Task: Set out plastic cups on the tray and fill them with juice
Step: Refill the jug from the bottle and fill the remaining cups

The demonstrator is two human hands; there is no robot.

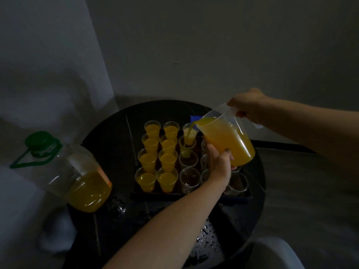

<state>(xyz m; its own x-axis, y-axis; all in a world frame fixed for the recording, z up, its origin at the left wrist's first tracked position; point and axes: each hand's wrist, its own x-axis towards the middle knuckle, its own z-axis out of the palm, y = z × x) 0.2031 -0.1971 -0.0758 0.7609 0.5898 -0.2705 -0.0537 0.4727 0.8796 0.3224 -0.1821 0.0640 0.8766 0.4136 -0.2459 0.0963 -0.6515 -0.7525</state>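
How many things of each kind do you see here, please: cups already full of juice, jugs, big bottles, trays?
cups full of juice: 8
jug: 1
big bottle: 1
tray: 1
Total: 11
The other cups, empty or part-filled, are partly hidden, so they are not counted.

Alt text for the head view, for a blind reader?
A right hand tilts a clear jug by its handle, pouring orange juice into a far plastic cup on a dark tray, while the left hand supports the jug's base. Eight cups to the left are full; a green-capped juice bottle stands left of the tray.
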